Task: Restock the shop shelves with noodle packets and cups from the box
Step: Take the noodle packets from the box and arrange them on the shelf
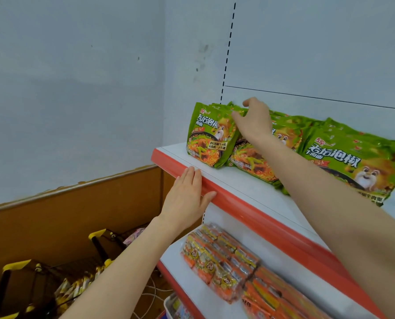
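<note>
Green noodle packets [209, 137] stand and lean in rows on the top shelf [226, 192], which has a red front edge. My right hand [254, 120] reaches over the leftmost stack and its fingers curl round the top edges of the green packets. My left hand [187, 199] rests flat with straight fingers on the shelf's red edge, holding nothing. More green packets [352, 162] lie tilted further right. Orange and yellow noodle multipacks [221, 261] lie on the shelf below.
A black wire basket with yellow corners [54, 279] sits on the floor at the lower left, holding several packets. A pale wall and brown wainscot [65, 215] run along the left. White cables lie on the floor by the shelf's foot.
</note>
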Demonstrator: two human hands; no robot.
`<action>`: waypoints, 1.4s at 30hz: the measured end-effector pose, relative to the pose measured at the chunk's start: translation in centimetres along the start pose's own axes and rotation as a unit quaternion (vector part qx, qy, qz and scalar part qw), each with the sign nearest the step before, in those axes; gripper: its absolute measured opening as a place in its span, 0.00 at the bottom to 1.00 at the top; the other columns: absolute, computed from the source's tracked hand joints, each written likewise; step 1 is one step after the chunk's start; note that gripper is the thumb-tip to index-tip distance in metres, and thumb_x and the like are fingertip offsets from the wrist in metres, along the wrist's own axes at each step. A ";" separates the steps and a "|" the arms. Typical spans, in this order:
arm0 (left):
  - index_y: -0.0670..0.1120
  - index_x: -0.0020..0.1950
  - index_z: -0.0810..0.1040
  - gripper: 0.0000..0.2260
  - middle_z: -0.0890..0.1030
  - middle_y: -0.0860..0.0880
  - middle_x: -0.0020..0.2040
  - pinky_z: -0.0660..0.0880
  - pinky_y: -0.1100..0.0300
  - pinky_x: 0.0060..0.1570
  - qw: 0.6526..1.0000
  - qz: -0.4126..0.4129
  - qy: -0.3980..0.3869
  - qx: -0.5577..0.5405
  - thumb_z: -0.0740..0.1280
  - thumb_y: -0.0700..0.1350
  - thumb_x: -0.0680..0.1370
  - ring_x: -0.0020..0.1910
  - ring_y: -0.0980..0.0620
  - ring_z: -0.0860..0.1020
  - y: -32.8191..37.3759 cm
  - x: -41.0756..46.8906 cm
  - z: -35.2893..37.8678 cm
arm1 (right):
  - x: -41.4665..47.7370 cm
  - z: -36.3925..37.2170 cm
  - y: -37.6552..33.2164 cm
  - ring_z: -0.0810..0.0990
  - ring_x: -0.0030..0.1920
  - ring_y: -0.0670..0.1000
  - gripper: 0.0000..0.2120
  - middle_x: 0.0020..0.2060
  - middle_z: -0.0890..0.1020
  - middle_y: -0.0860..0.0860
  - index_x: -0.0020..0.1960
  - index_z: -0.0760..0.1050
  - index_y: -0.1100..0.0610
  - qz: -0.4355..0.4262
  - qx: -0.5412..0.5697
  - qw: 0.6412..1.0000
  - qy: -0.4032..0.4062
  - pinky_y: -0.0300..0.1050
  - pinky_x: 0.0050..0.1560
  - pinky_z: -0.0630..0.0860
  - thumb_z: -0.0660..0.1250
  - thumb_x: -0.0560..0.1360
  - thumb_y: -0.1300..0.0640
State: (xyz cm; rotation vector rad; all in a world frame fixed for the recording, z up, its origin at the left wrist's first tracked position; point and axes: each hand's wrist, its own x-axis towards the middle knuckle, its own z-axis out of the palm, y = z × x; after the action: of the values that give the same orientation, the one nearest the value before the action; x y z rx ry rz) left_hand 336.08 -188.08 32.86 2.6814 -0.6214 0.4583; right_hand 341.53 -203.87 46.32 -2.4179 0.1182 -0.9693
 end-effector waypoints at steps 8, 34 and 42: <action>0.42 0.75 0.55 0.29 0.58 0.45 0.76 0.52 0.55 0.73 0.999 -0.014 0.025 0.034 0.52 0.58 0.80 0.75 0.48 0.55 -0.9 -4.2 -2.5 | -3.1 2.4 -5.6 0.72 0.62 0.56 0.14 0.59 0.77 0.57 0.60 0.73 0.62 -0.158 0.003 0.984 -0.083 0.44 0.59 0.64 0.59 0.77 0.57; 0.41 0.68 0.65 0.19 0.71 0.42 0.65 0.66 0.54 0.60 0.878 -0.374 -0.299 0.001 0.57 0.50 0.80 0.64 0.43 0.69 -15.1 -40.6 15.8 | -45.4 28.2 1.5 0.73 0.63 0.60 0.22 0.62 0.75 0.60 0.67 0.67 0.62 -0.099 -0.021 0.793 -0.601 0.53 0.61 0.71 0.63 0.76 0.55; 0.41 0.67 0.65 0.17 0.73 0.41 0.62 0.72 0.50 0.53 0.820 -0.419 -0.390 -0.015 0.57 0.48 0.81 0.61 0.41 0.72 -16.9 -46.0 28.8 | -57.3 34.1 13.0 0.76 0.57 0.62 0.16 0.56 0.79 0.62 0.63 0.71 0.60 -0.030 -0.065 0.724 -0.686 0.51 0.53 0.73 0.62 0.77 0.57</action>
State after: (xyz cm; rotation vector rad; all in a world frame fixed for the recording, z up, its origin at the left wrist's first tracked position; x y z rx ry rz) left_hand 311.52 -168.92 -14.69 2.6826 0.4227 -0.9042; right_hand 323.25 -184.63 -16.26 -2.6170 -0.4394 1.0010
